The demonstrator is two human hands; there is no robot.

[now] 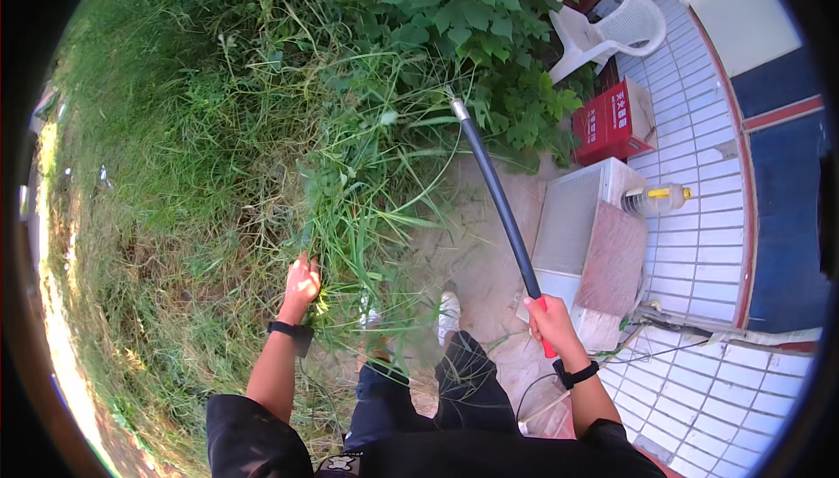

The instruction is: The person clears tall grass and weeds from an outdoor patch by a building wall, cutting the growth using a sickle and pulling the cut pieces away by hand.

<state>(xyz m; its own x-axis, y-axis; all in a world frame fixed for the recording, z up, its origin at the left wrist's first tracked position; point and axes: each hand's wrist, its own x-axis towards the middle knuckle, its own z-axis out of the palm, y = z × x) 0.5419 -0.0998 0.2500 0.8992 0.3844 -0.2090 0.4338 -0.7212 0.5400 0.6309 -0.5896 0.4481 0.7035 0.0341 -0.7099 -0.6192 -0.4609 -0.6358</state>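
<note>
My left hand (302, 286) is closed round a bunch of long green grass (354, 229), whose blades spread up and to the right from my fist. In my right hand (552, 325) is the red grip of a long-handled tool (498, 190). Its straight black shaft slants up and left to a silver collar at the far end. Whatever head lies beyond the collar is hard to make out against the grass and leaves. The collar is close to a broad-leaved bush (472, 10).
Tall weeds (192, 128) cover the left side. On the right stand a white plastic chair (612, 28), a red box (612, 120), a pale boxy unit (572, 216) and a clear bottle (654, 199), beside a white tiled wall (699, 268). My shoes (448, 312) are on bare concrete.
</note>
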